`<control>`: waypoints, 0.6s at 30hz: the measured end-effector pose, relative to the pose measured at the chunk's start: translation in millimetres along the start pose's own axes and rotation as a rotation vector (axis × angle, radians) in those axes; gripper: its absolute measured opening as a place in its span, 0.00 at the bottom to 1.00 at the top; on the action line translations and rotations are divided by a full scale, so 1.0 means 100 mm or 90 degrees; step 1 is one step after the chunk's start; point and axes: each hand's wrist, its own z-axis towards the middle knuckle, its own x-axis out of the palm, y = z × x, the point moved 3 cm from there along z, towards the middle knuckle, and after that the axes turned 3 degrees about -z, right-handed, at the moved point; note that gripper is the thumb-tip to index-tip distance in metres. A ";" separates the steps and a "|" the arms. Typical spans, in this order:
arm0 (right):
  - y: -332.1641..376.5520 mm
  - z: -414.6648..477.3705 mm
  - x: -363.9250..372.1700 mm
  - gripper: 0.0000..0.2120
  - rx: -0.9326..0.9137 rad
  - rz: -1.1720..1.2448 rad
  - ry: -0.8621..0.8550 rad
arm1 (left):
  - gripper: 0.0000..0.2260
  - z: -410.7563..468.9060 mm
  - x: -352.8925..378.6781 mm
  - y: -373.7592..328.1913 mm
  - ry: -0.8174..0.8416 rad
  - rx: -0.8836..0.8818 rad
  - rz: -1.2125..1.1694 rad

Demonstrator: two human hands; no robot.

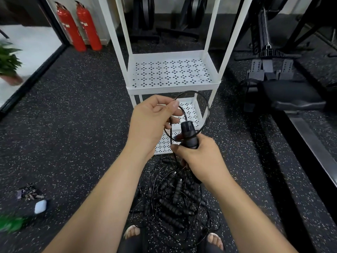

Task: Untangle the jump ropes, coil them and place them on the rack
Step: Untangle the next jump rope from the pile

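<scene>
My right hand grips a black jump rope handle upright, in front of the white rack. Its thin black cord loops up and round over the rack's lower shelves. My left hand pinches that cord between thumb and fingers, just left of the handle. Below my hands, on the speckled floor, lies a tangled pile of black jump ropes with several ribbed handles. The rack's shelves hold nothing that I can see.
Two red fire extinguishers stand at the back left. Gym machines crowd the right side. A small white case and keys lie on the floor at left. My feet are by the pile.
</scene>
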 end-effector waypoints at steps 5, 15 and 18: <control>0.01 0.00 -0.02 0.09 0.034 0.060 0.007 | 0.04 -0.03 0.08 0.01 0.008 -0.007 -0.064; 0.15 0.00 -0.31 0.08 0.050 0.244 -0.125 | 0.06 -0.04 0.08 0.17 -0.021 0.000 0.049; 0.19 0.04 -0.47 0.08 0.058 0.342 -0.177 | 0.12 -0.18 0.24 0.39 0.178 -0.089 0.241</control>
